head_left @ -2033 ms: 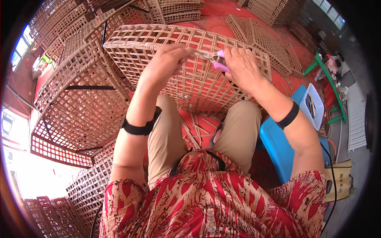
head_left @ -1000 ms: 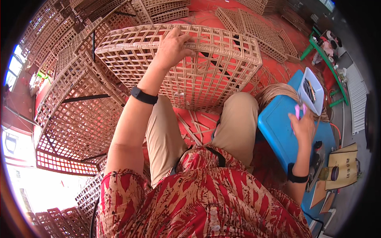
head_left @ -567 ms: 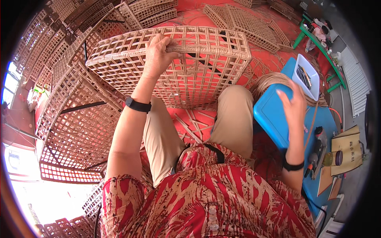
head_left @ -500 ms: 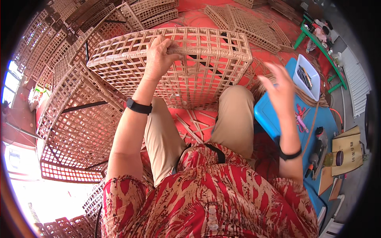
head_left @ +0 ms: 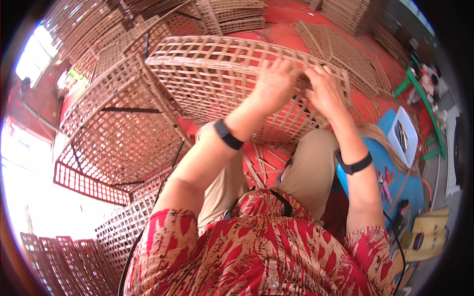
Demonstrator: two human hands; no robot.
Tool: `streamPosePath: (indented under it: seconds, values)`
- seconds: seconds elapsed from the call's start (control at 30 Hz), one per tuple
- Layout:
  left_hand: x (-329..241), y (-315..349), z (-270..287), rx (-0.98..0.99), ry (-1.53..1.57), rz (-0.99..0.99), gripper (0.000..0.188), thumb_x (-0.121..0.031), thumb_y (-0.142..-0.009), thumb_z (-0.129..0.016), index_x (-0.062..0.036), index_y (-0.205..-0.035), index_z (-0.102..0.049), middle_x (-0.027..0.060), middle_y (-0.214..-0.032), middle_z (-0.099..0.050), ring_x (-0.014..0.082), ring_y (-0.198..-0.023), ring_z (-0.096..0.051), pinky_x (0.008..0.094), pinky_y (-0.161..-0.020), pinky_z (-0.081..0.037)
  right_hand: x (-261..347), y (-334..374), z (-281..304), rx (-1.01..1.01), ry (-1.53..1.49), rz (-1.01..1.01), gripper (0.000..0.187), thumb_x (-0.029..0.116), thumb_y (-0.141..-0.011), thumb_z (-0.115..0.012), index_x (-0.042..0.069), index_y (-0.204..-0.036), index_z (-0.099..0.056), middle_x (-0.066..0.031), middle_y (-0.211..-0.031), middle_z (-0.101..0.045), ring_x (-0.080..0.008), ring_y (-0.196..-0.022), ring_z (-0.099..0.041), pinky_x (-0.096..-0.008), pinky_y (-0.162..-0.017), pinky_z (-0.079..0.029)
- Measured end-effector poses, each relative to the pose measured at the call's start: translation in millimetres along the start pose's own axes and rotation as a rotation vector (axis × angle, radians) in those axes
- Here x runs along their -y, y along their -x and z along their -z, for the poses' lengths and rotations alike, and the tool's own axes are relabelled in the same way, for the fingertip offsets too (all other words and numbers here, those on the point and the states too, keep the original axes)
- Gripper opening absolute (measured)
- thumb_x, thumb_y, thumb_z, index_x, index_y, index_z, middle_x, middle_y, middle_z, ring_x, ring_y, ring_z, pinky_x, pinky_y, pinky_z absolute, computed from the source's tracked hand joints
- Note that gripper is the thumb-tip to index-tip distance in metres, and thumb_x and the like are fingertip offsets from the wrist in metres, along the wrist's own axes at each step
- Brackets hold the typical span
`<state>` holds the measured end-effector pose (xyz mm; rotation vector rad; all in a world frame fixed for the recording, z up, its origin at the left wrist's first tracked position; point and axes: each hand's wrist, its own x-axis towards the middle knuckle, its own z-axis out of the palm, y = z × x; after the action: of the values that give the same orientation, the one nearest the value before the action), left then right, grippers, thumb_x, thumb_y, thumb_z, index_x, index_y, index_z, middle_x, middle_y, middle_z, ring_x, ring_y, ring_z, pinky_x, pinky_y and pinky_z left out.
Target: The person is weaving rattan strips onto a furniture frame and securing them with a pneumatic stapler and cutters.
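A brown woven wicker panel [head_left: 212,74] with an open lattice and bent-over sides stands tilted in front of my knees. My left hand [head_left: 277,86] is closed over its upper edge, right of the middle, fingers curled across the rim. Close beside it, my right hand [head_left: 325,93] is closed at the same edge, with the fingers bent onto the weave. Whether a loose strand lies between the fingers is hidden. Part of a dark bar shows through the lattice below my hands.
More wicker panels [head_left: 128,128] lean at the left, and others [head_left: 340,54] lie on the red floor [head_left: 284,24]. Cut strips [head_left: 259,163] lie between my feet. At the right, a blue table [head_left: 412,187] holds a white bin [head_left: 406,138] and pink-handled pliers [head_left: 384,185]; a green stool [head_left: 412,81] stands beyond.
My left hand has shifted right along the panel's edge. My right hand has come from above the blue table to the rim beside it. The view has turned left.
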<state>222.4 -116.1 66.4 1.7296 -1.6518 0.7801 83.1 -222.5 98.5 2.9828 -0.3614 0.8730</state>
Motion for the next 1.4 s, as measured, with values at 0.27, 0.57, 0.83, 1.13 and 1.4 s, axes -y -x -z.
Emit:
streamPosePath:
  seconds: [0.27,0.57,0.83,1.13,1.4]
  values:
    - [-6.6,5.8,-4.1,-0.141,0.080,0.020,0.024,-0.020,-0.066,-0.072,-0.0106,-0.086,-0.062,0.0046,-0.086,-0.054,0.0235,-0.087,-0.055,0.0391,-0.077,-0.041,11.7,14.3,-7.2,-0.229,0.090,0.088,0.038,0.000,-0.064,-0.072,0.006,-0.100,-0.061,-0.0082,-0.089,-0.055,-0.0280,-0.089,-0.054,-0.0408,-0.080,-0.046]
    - [38.1,14.2,28.2,-0.050,0.221,-0.114,0.050,-0.018,-0.060,-0.082,-0.0115,-0.106,-0.065,0.0071,-0.099,-0.058,0.0291,-0.095,-0.056,0.0414,-0.086,-0.044,-15.8,45.2,16.9,-0.140,0.122,-0.031,0.042,0.006,-0.069,-0.077,0.006,-0.108,-0.062,-0.0081,-0.105,-0.056,-0.0273,-0.099,-0.056,-0.0404,-0.083,-0.045]
    - [184.4,75.6,96.9,0.059,-0.116,0.208,0.048,-0.032,-0.074,-0.075,-0.0133,-0.117,-0.064,0.0086,-0.115,-0.056,0.0299,-0.108,-0.052,0.0414,-0.095,-0.041,-27.2,42.9,6.9,-0.195,-0.054,-0.079,0.035,0.006,-0.072,-0.076,0.005,-0.105,-0.065,-0.0093,-0.099,-0.055,-0.0276,-0.094,-0.056,-0.0389,-0.079,-0.046]
    - [191.7,65.1,95.8,0.110,-0.107,0.114,0.034,-0.021,-0.078,-0.066,-0.0147,-0.112,-0.066,0.0072,-0.091,-0.057,0.0286,-0.091,-0.057,0.0402,-0.079,-0.047,-32.4,45.6,-2.3,-0.307,-0.085,-0.146,0.034,0.005,-0.070,-0.076,0.007,-0.102,-0.067,-0.0089,-0.097,-0.058,-0.0273,-0.092,-0.058,-0.0379,-0.080,-0.048]
    - [186.0,76.7,103.6,0.059,-0.060,0.241,0.038,-0.017,-0.078,-0.070,-0.0053,-0.114,-0.065,0.0115,-0.104,-0.062,0.0297,-0.100,-0.060,0.0384,-0.087,-0.047,-52.7,43.6,12.1,-0.509,-0.446,-0.313,0.033,0.017,-0.080,-0.072,0.005,-0.110,-0.066,-0.0081,-0.107,-0.063,-0.0210,-0.098,-0.060,-0.0336,-0.085,-0.049]
